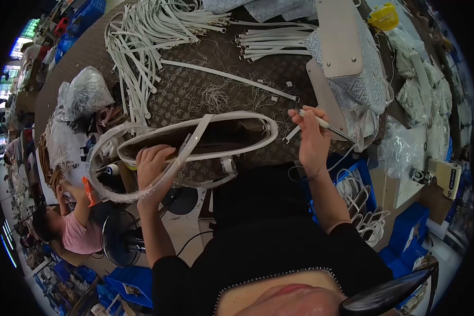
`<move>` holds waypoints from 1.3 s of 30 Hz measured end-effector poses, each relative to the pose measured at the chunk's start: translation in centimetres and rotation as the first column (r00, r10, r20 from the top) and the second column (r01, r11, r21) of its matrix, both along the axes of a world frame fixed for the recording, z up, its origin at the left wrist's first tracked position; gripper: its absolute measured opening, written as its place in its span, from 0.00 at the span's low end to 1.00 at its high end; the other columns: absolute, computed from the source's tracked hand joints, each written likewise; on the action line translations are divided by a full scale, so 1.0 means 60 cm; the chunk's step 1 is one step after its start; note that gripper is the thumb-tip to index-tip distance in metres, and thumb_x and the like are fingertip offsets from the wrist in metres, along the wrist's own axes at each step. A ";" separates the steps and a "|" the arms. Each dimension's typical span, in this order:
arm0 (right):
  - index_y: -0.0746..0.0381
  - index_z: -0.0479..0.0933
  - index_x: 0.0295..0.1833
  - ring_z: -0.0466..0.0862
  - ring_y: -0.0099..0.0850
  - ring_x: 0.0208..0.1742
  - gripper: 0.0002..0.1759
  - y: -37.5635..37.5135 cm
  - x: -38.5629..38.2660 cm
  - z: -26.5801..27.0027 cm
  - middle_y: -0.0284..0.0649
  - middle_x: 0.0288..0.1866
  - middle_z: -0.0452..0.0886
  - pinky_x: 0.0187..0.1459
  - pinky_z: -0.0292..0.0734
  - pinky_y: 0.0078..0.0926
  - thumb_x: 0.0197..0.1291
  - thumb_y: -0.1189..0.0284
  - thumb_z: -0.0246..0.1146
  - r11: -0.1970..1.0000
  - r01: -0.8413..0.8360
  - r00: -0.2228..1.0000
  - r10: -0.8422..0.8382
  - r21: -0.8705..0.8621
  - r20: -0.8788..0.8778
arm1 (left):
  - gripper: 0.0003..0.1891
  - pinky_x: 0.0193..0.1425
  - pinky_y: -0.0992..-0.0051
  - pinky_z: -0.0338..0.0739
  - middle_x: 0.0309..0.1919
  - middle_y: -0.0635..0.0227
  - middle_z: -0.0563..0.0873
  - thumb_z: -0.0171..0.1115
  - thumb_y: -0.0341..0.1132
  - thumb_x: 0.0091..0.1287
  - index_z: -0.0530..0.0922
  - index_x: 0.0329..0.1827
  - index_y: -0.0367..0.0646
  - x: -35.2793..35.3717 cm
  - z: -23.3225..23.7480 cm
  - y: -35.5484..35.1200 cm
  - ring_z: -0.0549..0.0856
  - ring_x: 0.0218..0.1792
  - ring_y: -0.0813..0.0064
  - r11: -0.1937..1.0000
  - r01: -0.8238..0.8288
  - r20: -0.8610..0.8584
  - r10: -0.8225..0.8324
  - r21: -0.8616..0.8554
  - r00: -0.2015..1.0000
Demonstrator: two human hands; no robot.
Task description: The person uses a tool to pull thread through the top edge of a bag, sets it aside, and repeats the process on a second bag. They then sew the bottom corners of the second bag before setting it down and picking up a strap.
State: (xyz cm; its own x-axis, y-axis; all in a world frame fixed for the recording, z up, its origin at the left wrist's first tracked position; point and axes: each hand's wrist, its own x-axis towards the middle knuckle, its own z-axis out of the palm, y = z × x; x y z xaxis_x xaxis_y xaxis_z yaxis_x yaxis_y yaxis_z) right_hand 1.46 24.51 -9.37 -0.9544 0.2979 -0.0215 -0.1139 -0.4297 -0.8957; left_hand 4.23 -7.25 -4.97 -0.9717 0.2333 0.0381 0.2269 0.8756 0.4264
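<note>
My left hand point(154, 171) grips the near rim of a white handbag point(242, 149), whose dark inside faces up. A clear-wrapped handle point(109, 194) loops round at the bag's left, and a pale strap point(196, 138) crosses its opening. To the right of the bag, my right hand point(314, 138) is closed around a slim tool with a pale handle and a metal shaft point(338, 131). One white strap point(231, 79) lies alone beyond the bag, its end close to my right fingers.
Bundles of white straps point(142, 39) lie at the back of the brown patterned table point(181, 95). Pale panels point(338, 37) and plastic-wrapped pieces point(421, 97) are at the right. A co-worker in pink point(81, 231) sits at the left, near a fan point(122, 238). Blue crates point(405, 231) stand lower right.
</note>
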 end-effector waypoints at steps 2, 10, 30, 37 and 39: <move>0.65 0.72 0.44 0.81 0.30 0.40 0.08 -0.014 -0.007 -0.013 0.40 0.33 0.79 0.50 0.74 0.29 0.64 0.72 0.56 0.998 -0.010 0.999 0.012 -0.055 0.035 | 0.19 0.63 0.59 0.59 0.41 0.65 0.81 0.69 0.42 0.48 0.79 0.42 0.42 0.001 0.015 0.013 0.77 0.49 0.63 0.997 0.066 0.007 -0.066 0.032 0.998; 0.63 0.70 0.48 0.82 0.32 0.41 0.11 -0.048 0.018 -0.040 0.40 0.36 0.80 0.47 0.77 0.28 0.65 0.68 0.56 0.972 0.077 0.983 -0.038 -0.223 0.177 | 0.14 0.43 0.73 0.77 0.44 0.57 0.81 0.66 0.30 0.56 0.78 0.45 0.36 -0.019 0.000 0.163 0.83 0.38 0.67 0.802 0.091 0.133 -0.208 0.590 0.969; 0.63 0.68 0.50 0.83 0.34 0.40 0.11 -0.009 0.011 -0.042 0.42 0.36 0.80 0.45 0.79 0.29 0.68 0.69 0.50 0.986 -0.126 0.969 0.146 -0.106 0.200 | 0.06 0.24 0.79 0.70 0.18 0.66 0.80 0.61 0.30 0.56 0.78 0.27 0.35 -0.051 -0.006 0.233 0.79 0.20 0.80 0.738 -0.404 0.353 0.237 0.540 0.905; 0.64 0.69 0.49 0.83 0.34 0.40 0.11 0.014 0.000 -0.034 0.43 0.37 0.81 0.46 0.79 0.31 0.66 0.69 0.54 0.990 -0.104 0.983 0.117 -0.090 0.144 | 0.09 0.37 0.66 0.76 0.33 0.60 0.82 0.65 0.29 0.54 0.80 0.38 0.39 -0.003 0.027 0.139 0.82 0.35 0.59 0.932 -0.304 -0.273 0.246 -0.196 0.930; 0.65 0.69 0.48 0.83 0.35 0.39 0.11 0.017 -0.001 -0.031 0.43 0.37 0.81 0.46 0.79 0.32 0.66 0.69 0.53 0.994 -0.078 0.990 0.086 -0.077 0.112 | 0.11 0.40 0.67 0.76 0.36 0.60 0.83 0.65 0.30 0.53 0.80 0.40 0.39 0.007 0.069 0.161 0.81 0.38 0.59 0.986 -0.164 -0.091 0.166 0.037 0.982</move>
